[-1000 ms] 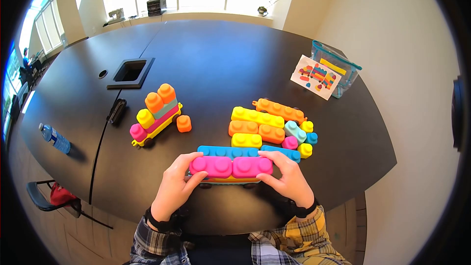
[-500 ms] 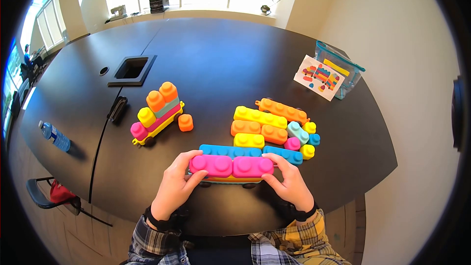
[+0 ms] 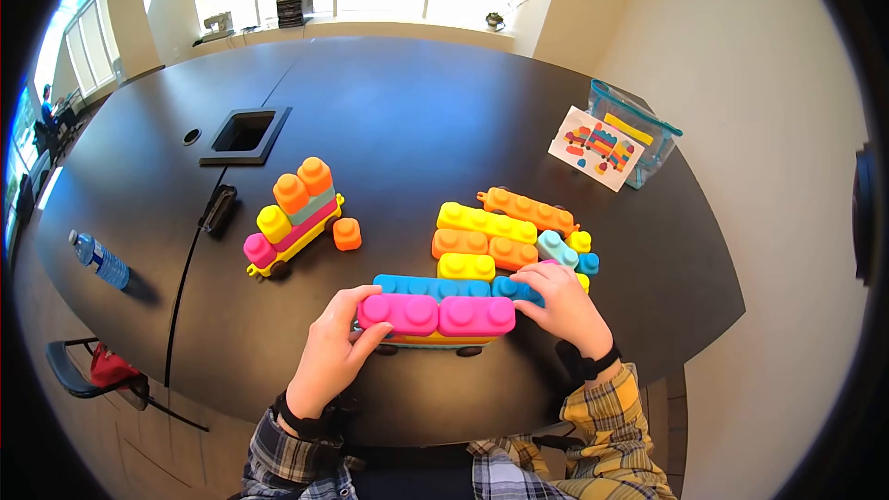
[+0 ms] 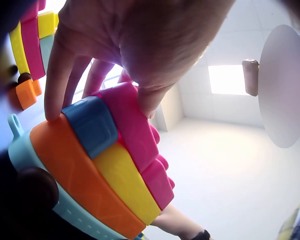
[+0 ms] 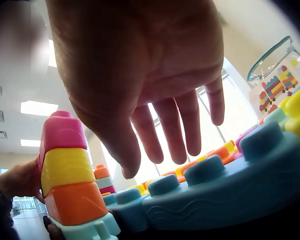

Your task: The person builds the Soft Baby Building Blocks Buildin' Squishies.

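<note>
My left hand (image 3: 331, 343) grips the left end of a toy wagon stacked with building blocks, its thumb on the near side and fingers behind. Two pink blocks (image 3: 398, 314) top the stack. Below them, in the left wrist view, lie a dark blue block (image 4: 94, 126), a yellow block (image 4: 122, 172), an orange block (image 4: 75, 170) and the light blue wheeled base (image 4: 22, 150). My right hand (image 3: 567, 306) hovers over a blue block (image 5: 230, 182) right of the wagon, fingers hanging apart with nothing between them. Another long blue block (image 3: 428, 288) lies just behind the wagon.
Beyond the wagon sit yellow blocks (image 3: 486, 222), orange blocks (image 3: 460, 243) and an orange wagon base (image 3: 532, 210). A second built wagon (image 3: 301, 236) stands left, beside a loose orange block (image 3: 347, 234). A picture card (image 3: 595, 148) leans on a clear bag (image 3: 653, 143). A water bottle (image 3: 100, 259) stands far left.
My right hand has let go of the wagon's right end and moved right and away from me, over the blue block. My left hand keeps its grip on the left end.
</note>
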Demonstrator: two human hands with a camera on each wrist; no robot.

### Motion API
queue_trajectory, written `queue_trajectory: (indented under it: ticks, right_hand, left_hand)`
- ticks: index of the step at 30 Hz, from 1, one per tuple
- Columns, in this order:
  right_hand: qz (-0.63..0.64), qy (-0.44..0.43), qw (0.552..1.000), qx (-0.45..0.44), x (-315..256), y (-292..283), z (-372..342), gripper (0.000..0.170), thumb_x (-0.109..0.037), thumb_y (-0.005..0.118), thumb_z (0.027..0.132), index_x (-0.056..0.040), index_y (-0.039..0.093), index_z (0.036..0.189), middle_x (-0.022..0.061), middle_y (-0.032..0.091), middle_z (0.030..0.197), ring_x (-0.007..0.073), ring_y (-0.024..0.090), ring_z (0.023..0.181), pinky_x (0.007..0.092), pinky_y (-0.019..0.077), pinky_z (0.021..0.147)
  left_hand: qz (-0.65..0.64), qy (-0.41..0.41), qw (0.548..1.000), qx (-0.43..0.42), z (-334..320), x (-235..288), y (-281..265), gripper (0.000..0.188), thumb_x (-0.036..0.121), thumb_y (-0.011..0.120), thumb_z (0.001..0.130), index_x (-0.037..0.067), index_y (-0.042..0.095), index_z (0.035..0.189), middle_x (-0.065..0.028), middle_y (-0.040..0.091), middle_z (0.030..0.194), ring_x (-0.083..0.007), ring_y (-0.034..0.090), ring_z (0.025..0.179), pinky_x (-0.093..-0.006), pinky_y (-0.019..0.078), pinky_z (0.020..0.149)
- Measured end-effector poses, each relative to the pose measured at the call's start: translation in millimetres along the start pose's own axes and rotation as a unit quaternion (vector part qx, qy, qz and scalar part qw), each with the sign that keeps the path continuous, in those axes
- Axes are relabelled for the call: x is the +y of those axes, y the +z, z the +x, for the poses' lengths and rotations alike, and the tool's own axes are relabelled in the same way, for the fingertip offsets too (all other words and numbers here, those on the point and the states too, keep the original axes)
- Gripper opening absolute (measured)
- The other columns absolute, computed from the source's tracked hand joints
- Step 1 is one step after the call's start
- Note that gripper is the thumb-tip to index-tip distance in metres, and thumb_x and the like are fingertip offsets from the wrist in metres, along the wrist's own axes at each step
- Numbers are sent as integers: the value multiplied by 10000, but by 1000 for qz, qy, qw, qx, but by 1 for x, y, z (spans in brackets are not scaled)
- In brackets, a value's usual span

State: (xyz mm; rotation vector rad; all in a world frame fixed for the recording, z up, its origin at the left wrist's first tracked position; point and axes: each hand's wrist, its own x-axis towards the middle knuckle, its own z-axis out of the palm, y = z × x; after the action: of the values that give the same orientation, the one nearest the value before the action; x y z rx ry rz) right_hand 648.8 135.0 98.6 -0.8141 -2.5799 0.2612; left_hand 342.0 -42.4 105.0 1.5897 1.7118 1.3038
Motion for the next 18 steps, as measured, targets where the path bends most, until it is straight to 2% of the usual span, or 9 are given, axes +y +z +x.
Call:
queue_trajectory:
  ticks: [1,5,7,18]
  right_hand:
    - [-17,0,1000,-2,-3,0,4,317,-176,825,847,-77,724,1131,98,721,1117,338,673,1083,424,539,955]
    - [50,-43,997,-31,4,11,27,313,-138,815,833,-76,726,1126,95,721,1097,329,683,1056,416,558,922]
    - [119,-98,987,-48,7,21,35,309,-98,789,822,-71,733,1125,92,721,1097,322,691,1031,417,567,897]
    - [88,-102,987,-87,5,36,46,273,-22,708,830,-45,733,1101,113,706,1054,341,687,1032,442,568,898]
  left_hand:
    - [-1,-16,1000,-10,0,1,-1,436,144,767,974,37,587,1357,-159,654,1257,-296,717,1090,-365,669,837]
    - [-5,-21,1000,-12,1,1,-1,435,144,766,974,33,588,1356,-156,655,1258,-288,718,1094,-365,669,842]
    - [-5,-20,1000,-13,1,2,-1,437,146,766,975,29,588,1356,-156,655,1263,-286,718,1101,-365,670,845]
    - [-13,-28,999,-16,1,0,-2,439,150,767,975,30,589,1358,-158,656,1277,-294,718,1118,-371,669,858]
